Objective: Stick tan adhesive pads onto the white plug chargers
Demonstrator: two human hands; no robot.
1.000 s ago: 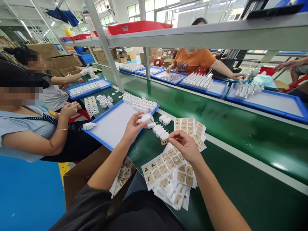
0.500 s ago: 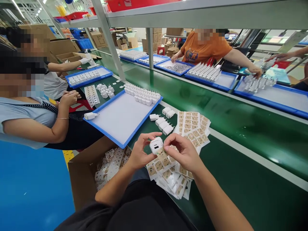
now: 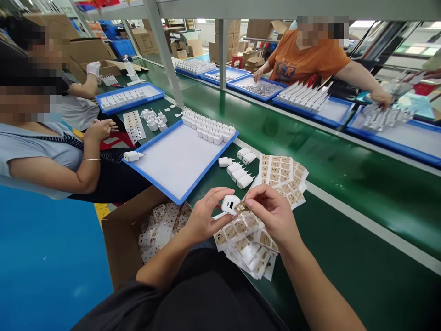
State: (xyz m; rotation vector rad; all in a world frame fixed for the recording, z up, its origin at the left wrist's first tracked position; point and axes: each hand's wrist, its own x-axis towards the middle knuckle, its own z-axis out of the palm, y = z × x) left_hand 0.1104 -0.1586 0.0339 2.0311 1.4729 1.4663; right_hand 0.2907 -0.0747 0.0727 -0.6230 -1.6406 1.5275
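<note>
A white charger (image 3: 230,205) is gripped between the thumb and fingers of my left hand (image 3: 206,215), its face with two ports turned toward me. My right hand (image 3: 274,211) pinches a small tan sticker (image 3: 240,208) at the charger's right edge. Under and beyond my hands lie overlapping sheets of tan stickers (image 3: 235,229) on the green bench. Several white chargers (image 3: 237,172) lie just beyond my left hand. Further left, a blue-rimmed tray (image 3: 179,201) holds rows of upright chargers (image 3: 210,128) at its far end and one lying charger (image 3: 132,156) at its left corner.
A cardboard box (image 3: 119,243) of used sheets stands left of my lap. People sit at the left, and a person in an orange shirt (image 3: 310,59) works across the green belt (image 3: 330,161). More blue trays (image 3: 396,138) line its far side. A metal post (image 3: 163,55) rises beyond my tray.
The tan sticker in my right hand now stands lifted against the charger's right side, off the sheet below. The view has shifted slightly. A gloved hand at the far left has drawn back.
</note>
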